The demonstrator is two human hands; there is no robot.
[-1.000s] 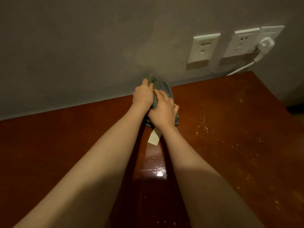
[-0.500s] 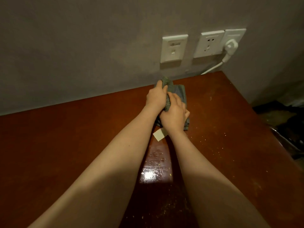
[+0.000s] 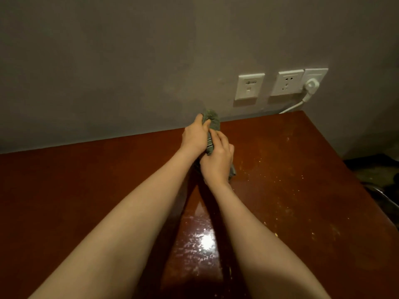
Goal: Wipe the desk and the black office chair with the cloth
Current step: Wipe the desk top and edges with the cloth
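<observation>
Both hands are meeting at the back of the reddish-brown counter (image 3: 291,169), close to the grey wall (image 3: 108,72), and are holding the bunched grey-green cloth (image 3: 213,121) between them. The left hand (image 3: 195,138) is gripping the cloth's upper end, its fingers (image 3: 199,119) curling round it. The right hand (image 3: 218,161) is lying just below, its fingers (image 3: 222,137) curling over the lower part and pressing it toward the counter. Pale specks (image 3: 280,180) are dotting the surface to the right. On the wall, a white plug (image 3: 311,85) is sitting in a socket (image 3: 315,74) beside two more white plates (image 3: 249,86).
</observation>
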